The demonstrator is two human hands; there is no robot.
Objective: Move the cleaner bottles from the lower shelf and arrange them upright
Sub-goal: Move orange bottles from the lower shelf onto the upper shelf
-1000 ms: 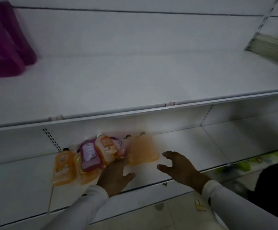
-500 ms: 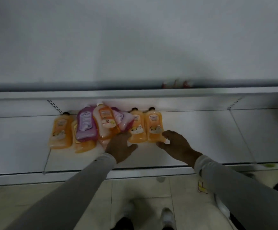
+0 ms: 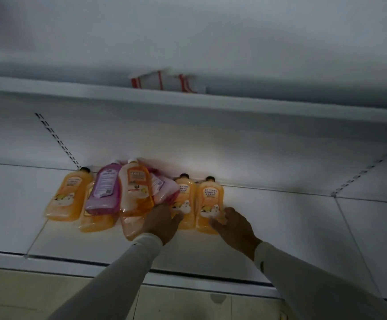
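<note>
I am looking down at a white lower shelf [image 3: 280, 227] under another white shelf [image 3: 187, 102], pale floor tiles [image 3: 14, 294] below. Orange and pink cleaner bottles [image 3: 109, 192] are lying flat, heaped against the back panel. My left hand [image 3: 162, 224] is touching the heap, its grip hidden; my right hand [image 3: 236, 225] is curling onto the rightmost orange bottle [image 3: 209, 202].

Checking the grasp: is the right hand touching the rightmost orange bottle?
Touching. Head view shows the right hand's fingers lying on the rightmost orange bottle's lower corner.
</note>
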